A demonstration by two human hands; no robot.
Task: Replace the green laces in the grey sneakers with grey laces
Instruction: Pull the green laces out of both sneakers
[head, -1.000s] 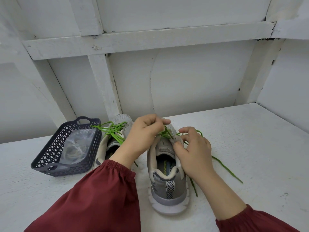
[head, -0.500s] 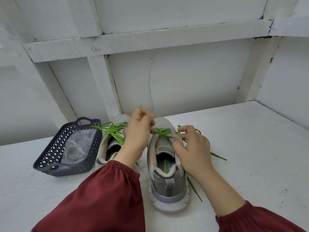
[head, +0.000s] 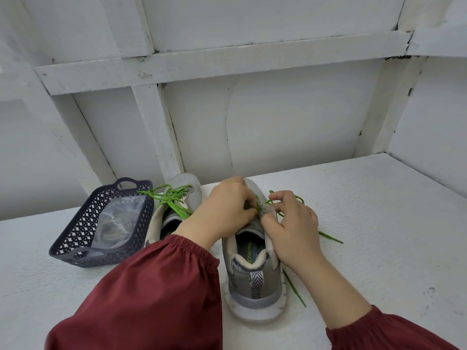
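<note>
White tabletop [head: 379,223], green lace [head: 255,207] within left hand [head: 227,208] grip above sneaker [head: 255,281]

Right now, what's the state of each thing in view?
near sneaker, upright, lace untied
near lace, green, loose ends on the table
far sneaker, upright, laced in green
basket, holds a clear bag
left hand, pinches the near lace
right hand, grips the near sneaker's edge
</note>
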